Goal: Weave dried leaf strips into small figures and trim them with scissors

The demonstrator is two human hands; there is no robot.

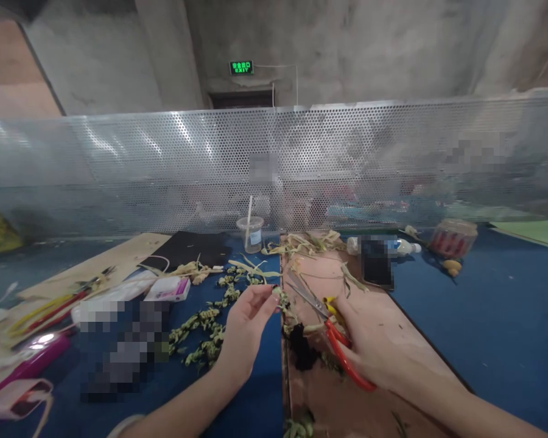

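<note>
Left fingers [254,296] partly hide sprig [282,297]; jar [454,237] blurred.

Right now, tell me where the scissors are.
In the head view, the scissors are right of centre and below mid-height, held in the right hand, just to the right of the greenish plant piece in the left hand.

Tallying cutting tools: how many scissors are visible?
1 clearly: red-handled scissors in the right hand. The blurred red-handled tool at left is unclear; more may be hidden.
</note>
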